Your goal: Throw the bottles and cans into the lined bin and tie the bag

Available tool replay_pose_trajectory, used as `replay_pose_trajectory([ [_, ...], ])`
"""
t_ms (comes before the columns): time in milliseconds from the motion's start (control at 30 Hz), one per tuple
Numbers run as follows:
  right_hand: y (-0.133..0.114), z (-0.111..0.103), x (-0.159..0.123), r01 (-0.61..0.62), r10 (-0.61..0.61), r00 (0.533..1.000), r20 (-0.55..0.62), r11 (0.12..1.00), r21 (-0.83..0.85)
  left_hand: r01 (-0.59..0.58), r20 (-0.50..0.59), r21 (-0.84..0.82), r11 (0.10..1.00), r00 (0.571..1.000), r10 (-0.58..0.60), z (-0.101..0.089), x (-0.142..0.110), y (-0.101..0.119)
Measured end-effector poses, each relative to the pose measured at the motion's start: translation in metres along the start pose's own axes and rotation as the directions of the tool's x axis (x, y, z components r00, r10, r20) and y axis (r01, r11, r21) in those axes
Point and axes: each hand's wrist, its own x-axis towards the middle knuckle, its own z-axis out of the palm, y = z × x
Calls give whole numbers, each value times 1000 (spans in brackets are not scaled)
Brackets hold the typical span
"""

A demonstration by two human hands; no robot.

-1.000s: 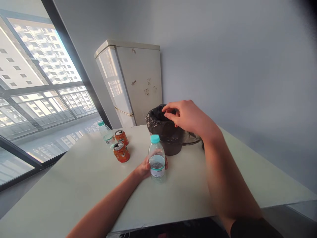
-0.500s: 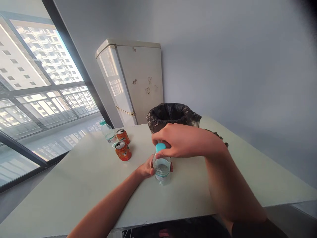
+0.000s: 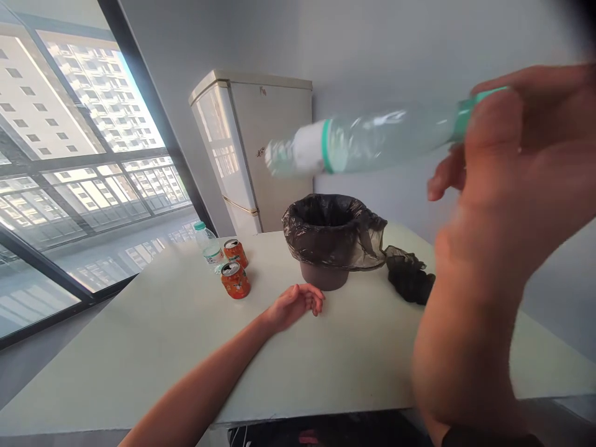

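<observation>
Raised high at the right, my right hand (image 3: 516, 143) grips a clear plastic bottle (image 3: 377, 139) by its green cap. The bottle lies nearly level in the air, its base pointing left, with a white label near that end. It is somewhat blurred. My left hand (image 3: 295, 305) rests on the white table (image 3: 326, 366), palm turned partly up, fingers loosely curled and apart, holding nothing. Just beyond it stands a bin (image 3: 323, 276) lined with a black plastic bag (image 3: 307, 239).
Two orange cans (image 3: 236, 282) and another capped clear bottle (image 3: 209, 247) stand on the table's left. A crumpled black bag (image 3: 410, 279) lies right of the bin. Behind are a white fridge (image 3: 274, 124) and a large window (image 3: 93, 124).
My right hand has lifted the bottle from the table up and to the right, tipping it from upright to nearly level. My left hand has let go of it and stayed on the table.
</observation>
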Motion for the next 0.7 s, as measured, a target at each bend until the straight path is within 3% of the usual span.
replay_pose_trajectory([
  [33, 3, 1, 1, 21, -23, 998, -51, 999, -47, 3, 6, 12, 1000, 1000, -3, 0, 0, 0],
  [100, 14, 7, 3, 84, -93, 995, -47, 983, -163, 3, 21, 36, 999, 1000, -4, -1, -1, -2],
  [200, 39, 20, 8, 168, -136, 983, 125, 936, -308, 14, 45, 74, 997, 999, -18, -3, -1, -4],
  [300, 60, 36, 9, 173, -33, 934, 355, 913, -370, 34, 51, 96, 995, 998, -39, -5, -1, -4],
  [367, 68, 44, 7, 154, 27, 895, 446, 919, -364, 37, 47, 99, 994, 998, -42, -6, -1, -4],
  [567, 65, 44, 4, 162, 14, 882, 470, 929, -332, 43, 57, 116, 992, 997, -50, -3, -1, -3],
  [700, 58, 40, 3, 135, 72, 850, 521, 927, -349, 46, 62, 129, 991, 997, -55, -2, -2, -4],
])
